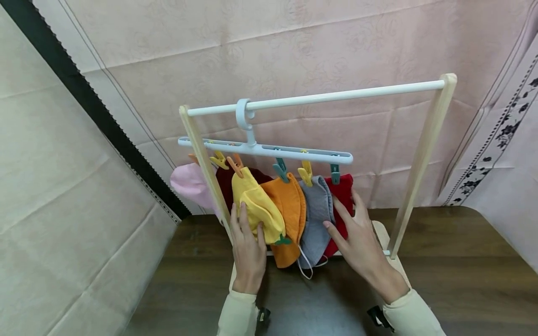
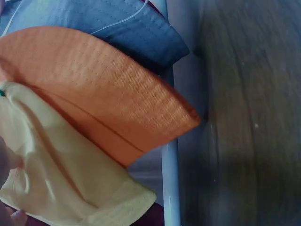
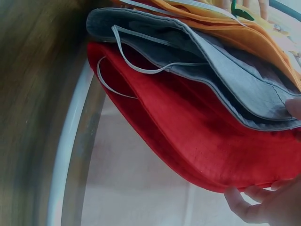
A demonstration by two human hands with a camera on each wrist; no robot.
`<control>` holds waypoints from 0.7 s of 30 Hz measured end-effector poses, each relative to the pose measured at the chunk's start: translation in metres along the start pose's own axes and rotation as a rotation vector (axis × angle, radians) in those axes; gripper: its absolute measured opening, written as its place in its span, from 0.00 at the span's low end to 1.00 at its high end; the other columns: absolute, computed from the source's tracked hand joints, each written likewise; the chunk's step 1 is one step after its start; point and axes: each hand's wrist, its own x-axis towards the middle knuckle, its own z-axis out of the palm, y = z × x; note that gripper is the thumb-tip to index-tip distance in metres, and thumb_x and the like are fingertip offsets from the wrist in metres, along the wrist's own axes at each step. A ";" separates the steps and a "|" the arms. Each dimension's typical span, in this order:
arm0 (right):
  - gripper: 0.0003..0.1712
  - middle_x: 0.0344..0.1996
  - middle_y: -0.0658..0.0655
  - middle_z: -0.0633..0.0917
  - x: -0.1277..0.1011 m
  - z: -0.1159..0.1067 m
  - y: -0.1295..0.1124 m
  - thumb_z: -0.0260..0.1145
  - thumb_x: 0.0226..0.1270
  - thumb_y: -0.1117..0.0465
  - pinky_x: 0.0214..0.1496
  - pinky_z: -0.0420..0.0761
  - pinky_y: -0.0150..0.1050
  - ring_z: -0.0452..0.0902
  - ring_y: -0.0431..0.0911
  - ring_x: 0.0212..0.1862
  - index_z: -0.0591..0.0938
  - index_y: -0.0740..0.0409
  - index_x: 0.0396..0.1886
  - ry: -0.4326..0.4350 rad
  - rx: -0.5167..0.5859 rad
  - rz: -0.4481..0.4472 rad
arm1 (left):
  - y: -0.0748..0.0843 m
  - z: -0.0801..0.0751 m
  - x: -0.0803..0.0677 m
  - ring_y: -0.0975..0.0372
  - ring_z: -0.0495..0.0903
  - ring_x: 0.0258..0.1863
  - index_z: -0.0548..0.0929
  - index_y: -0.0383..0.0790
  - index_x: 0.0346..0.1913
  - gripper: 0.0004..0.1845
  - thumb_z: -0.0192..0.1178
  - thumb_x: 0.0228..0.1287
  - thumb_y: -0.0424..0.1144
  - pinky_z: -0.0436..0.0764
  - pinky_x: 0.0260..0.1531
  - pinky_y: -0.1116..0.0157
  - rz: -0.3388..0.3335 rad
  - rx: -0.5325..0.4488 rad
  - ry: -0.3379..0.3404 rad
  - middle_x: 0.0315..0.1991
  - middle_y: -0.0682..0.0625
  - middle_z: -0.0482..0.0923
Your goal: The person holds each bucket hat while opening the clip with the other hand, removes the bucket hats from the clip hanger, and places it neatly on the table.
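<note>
Several small bucket hats hang by clothespins from a light blue hanger (image 1: 290, 151). My left hand (image 1: 249, 249) touches the yellow hat (image 1: 256, 205) at its left side and front, fingers fairly straight. Right of it hangs an orange hat (image 1: 290, 205), then a grey-blue hat (image 1: 316, 214) and a red hat (image 1: 342, 186). Spread at the right end of the row, my right hand (image 1: 361, 240) has its thumb against the grey-blue hat. In the right wrist view, its other fingers (image 3: 244, 207) touch the red hat's edge (image 3: 197, 146).
The hanger hooks over a white rod (image 1: 336, 96) on a wooden stand (image 1: 424, 163). A pink hat (image 1: 191, 184) and a dark red one (image 1: 224, 182) hang further left. White cords (image 1: 304, 266) dangle below. The stand rests on a dark wooden table (image 1: 462, 270), with cloth behind.
</note>
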 end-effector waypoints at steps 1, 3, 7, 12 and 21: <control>0.39 0.82 0.68 0.53 0.000 0.001 -0.001 0.74 0.71 0.59 0.64 0.71 0.77 0.57 0.69 0.76 0.71 0.59 0.78 -0.009 0.003 0.008 | -0.001 -0.001 -0.001 0.38 0.68 0.73 0.55 0.43 0.85 0.43 0.65 0.74 0.29 0.81 0.59 0.41 0.012 0.007 0.011 0.80 0.33 0.54; 0.40 0.83 0.68 0.52 0.000 0.002 -0.003 0.73 0.71 0.58 0.63 0.71 0.77 0.57 0.69 0.76 0.70 0.59 0.79 -0.021 0.007 0.018 | 0.000 -0.002 -0.002 0.38 0.67 0.73 0.58 0.42 0.84 0.41 0.64 0.74 0.29 0.81 0.59 0.41 0.033 0.013 0.033 0.80 0.33 0.55; 0.43 0.83 0.67 0.52 0.000 0.001 -0.005 0.74 0.71 0.58 0.62 0.73 0.76 0.60 0.69 0.74 0.67 0.55 0.81 -0.007 0.022 0.028 | 0.008 -0.006 0.001 0.38 0.65 0.74 0.61 0.41 0.83 0.38 0.63 0.74 0.29 0.78 0.62 0.39 0.067 -0.024 0.075 0.78 0.32 0.57; 0.49 0.81 0.67 0.57 -0.001 -0.001 -0.004 0.73 0.71 0.60 0.64 0.74 0.72 0.62 0.67 0.74 0.58 0.55 0.85 0.063 0.101 0.046 | 0.035 -0.012 0.009 0.40 0.68 0.72 0.67 0.37 0.79 0.35 0.64 0.73 0.34 0.76 0.63 0.39 0.143 -0.110 0.125 0.75 0.32 0.64; 0.44 0.73 0.67 0.65 0.004 -0.006 -0.002 0.67 0.77 0.58 0.65 0.75 0.64 0.63 0.60 0.72 0.56 0.60 0.83 0.203 0.201 0.113 | 0.100 -0.013 0.029 0.47 0.73 0.66 0.78 0.37 0.69 0.26 0.66 0.71 0.40 0.82 0.57 0.52 0.220 -0.272 0.030 0.68 0.36 0.72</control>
